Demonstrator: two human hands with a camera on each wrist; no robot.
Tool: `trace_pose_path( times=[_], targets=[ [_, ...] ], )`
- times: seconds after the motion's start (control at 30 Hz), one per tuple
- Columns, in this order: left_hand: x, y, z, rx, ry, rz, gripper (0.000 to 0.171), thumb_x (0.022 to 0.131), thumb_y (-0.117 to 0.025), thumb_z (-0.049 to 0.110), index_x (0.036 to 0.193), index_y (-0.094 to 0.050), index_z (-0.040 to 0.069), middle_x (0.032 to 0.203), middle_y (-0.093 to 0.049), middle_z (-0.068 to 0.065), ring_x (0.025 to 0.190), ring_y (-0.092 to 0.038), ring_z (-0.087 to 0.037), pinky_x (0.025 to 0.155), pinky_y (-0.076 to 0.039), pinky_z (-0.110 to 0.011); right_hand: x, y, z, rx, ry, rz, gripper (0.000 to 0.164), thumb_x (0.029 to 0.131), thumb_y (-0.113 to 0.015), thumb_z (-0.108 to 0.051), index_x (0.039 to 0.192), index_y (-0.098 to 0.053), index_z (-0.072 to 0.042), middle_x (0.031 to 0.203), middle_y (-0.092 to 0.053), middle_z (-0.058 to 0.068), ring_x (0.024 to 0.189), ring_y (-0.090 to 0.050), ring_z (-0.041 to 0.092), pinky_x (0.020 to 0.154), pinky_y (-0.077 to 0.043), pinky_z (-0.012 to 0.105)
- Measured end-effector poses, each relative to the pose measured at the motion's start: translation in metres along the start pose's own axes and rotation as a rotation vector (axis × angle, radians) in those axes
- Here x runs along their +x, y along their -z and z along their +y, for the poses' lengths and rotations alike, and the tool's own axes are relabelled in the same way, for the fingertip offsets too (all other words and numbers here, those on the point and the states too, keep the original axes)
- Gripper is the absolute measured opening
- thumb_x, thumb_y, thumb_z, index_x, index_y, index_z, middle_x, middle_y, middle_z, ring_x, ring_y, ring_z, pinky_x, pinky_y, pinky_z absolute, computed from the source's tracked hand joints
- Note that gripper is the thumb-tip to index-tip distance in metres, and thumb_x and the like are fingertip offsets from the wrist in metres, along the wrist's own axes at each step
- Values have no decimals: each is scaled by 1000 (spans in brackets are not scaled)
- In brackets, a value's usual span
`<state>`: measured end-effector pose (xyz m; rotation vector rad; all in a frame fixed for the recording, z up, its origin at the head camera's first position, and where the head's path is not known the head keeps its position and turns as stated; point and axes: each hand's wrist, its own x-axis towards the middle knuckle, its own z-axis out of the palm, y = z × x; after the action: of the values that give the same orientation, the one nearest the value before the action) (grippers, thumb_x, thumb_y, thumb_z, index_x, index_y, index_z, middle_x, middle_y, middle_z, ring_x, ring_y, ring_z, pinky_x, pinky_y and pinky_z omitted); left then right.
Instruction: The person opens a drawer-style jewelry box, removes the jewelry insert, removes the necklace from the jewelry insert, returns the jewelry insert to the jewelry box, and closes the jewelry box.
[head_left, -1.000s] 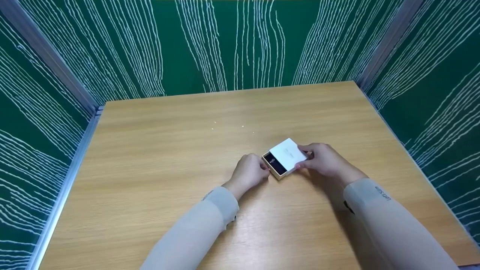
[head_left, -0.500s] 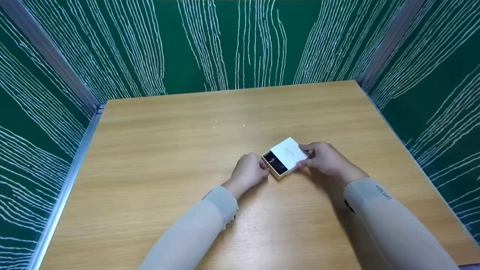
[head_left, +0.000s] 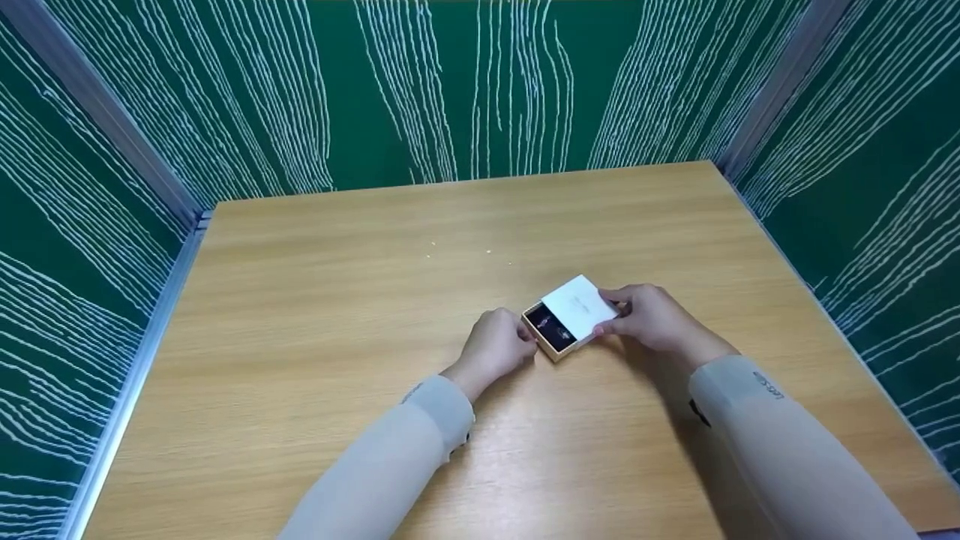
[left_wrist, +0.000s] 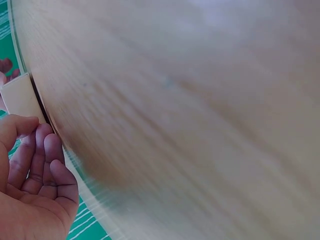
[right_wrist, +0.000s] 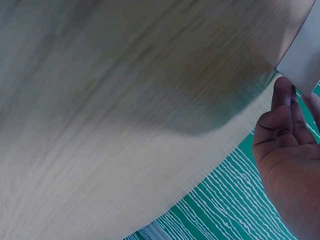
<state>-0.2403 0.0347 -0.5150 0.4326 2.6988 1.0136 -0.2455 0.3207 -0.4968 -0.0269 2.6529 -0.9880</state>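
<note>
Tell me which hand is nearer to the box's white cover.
Right: the right hand grips the white cover; the left hand is at the exposed end of the tray.

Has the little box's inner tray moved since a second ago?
Yes, slightly: against the pale specks on the table, the inner tray has slid leftward, further out of the white cover.

- Hands: two, namely one left hand (head_left: 495, 341) and one right hand (head_left: 651, 320).
- White box cover (head_left: 579, 306): one.
- Box tray (head_left: 565, 353): one.
- Sleeves (head_left: 390, 457): two.
- Table (head_left: 337, 315): one.
- Green wall panels (head_left: 375, 150): three.
- Corner posts (head_left: 105, 109): two.
- Pale specks (head_left: 488, 251): four visible.
</note>
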Motion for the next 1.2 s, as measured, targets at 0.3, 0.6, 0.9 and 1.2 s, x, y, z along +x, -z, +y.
trace_pose_path(
  times=[0.3,0.6,0.9,1.2],
  targets=[
    [-4,2,-1,32,-29,9,16,96,-79,13,86,-91,13,98,-85,-1,84,-62,-9,86,-58,-28,2,-1,1,-35,33,9,85,95,-93,-38,164,-57,-5,163,-62,27,123,-59,32,112,-48,48],
    [16,-16,-27,5,-54,15,16,92,-81,19,77,-89,20,92,-82,6,84,-67,-11,84,-58,-29,3,0,1,-16,16,3,88,93,-95,-43,164,-57,-7,163,-62,25,126,-57,33,115,-45,50],
    [-1,-1,-9,-2,-50,9,17,94,-80,14,81,-90,15,91,-83,2,81,-65,-11,85,-60,-31,3,2,2,17,-7,-6,91,91,-96,-43,165,-57,-7,166,-59,24,131,-54,34,119,-42,52],
    [-2,-3,-13,-15,-34,13,16,96,-81,17,83,-91,14,94,-84,3,82,-64,-9,81,-58,-27,3,0,3,6,20,11,88,92,-96,-39,164,-58,-6,163,-62,25,125,-57,32,112,-47,49]
  ],
)
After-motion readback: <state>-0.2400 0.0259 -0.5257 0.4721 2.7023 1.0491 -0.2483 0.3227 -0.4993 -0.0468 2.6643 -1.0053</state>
